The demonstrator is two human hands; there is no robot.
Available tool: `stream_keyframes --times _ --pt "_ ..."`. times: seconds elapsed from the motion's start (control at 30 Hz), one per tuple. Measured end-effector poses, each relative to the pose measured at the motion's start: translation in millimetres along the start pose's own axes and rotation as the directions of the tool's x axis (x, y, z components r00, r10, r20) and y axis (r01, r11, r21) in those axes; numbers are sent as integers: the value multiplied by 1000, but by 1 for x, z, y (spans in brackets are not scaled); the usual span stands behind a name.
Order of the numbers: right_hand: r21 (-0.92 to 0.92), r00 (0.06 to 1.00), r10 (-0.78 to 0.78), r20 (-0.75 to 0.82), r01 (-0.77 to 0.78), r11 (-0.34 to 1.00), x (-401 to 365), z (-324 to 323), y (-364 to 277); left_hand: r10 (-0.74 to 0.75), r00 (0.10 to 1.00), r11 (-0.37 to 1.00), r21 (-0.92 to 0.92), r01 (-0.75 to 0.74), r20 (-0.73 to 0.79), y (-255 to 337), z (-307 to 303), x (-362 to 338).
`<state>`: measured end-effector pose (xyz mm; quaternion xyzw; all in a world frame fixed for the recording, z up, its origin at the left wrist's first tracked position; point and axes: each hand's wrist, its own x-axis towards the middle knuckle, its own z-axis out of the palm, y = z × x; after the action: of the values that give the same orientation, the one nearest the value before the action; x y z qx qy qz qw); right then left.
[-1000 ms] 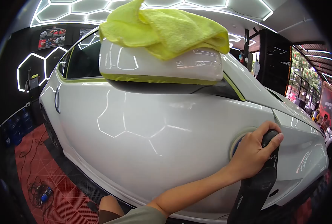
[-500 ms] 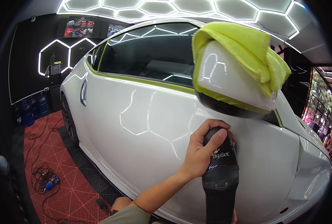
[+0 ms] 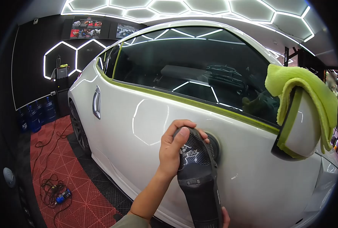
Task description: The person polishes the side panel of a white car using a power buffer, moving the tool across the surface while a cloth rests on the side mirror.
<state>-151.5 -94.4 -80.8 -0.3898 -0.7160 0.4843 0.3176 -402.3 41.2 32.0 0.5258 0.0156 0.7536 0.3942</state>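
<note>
My left hand (image 3: 171,148) wraps over the head of a black car polisher (image 3: 197,182), its thumb lying on top. The polisher's round pad (image 3: 214,146) is against the white car door (image 3: 138,121), below the window. Only a few fingers of my right hand (image 3: 225,217) show, closed around the polisher's handle at the bottom edge of the view. To the right, a yellow-green microfiber towel (image 3: 306,81) is draped over the side mirror (image 3: 307,125). Yellow-green masking tape (image 3: 199,108) runs along the lower window edge and around the mirror.
A door handle (image 3: 96,102) is toward the car's rear. Cables and a blue object (image 3: 63,196) lie on the red floor tiles (image 3: 77,186). Several blue water bottles (image 3: 34,117) stand at the back wall, near a dark cabinet (image 3: 62,89).
The polisher and both hands have shifted left and slightly up along the door, and the pad's edge now shows. The view has swung, so the mirror with its towel appears farther right and lower.
</note>
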Motion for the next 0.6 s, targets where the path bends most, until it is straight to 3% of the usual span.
stream_keyframes --times 0.13,0.2,0.33,0.4,0.43,0.5,0.57,0.6 --pt "-68 998 -48 42 51 996 31 27 -11 42 998 999 15 -41 -45 18 -42 3" --pt "-223 997 -38 60 51 974 43 44 -10 39 998 999 5 -39 -50 25 -63 2" --pt "-77 994 -59 92 66 995 71 78 -9 51 996 999 15 -50 -78 39 -101 13" --pt "-45 978 -206 1 206 977 84 98 -7 39 995 999 -6 -40 -87 47 -113 22" --pt "-43 980 -197 -16 196 980 92 102 -11 40 997 998 -43 -43 -69 51 -119 27" --pt "92 972 -210 104 201 975 107 102 -21 32 999 995 -90 -36 -43 54 -128 36" --pt "154 972 -202 120 182 971 108 97 -24 24 997 993 -114 -16 69 53 -131 44" --pt "186 977 -160 144 132 974 105 91 -26 26 1000 996 -88 -27 -13 52 -115 45"
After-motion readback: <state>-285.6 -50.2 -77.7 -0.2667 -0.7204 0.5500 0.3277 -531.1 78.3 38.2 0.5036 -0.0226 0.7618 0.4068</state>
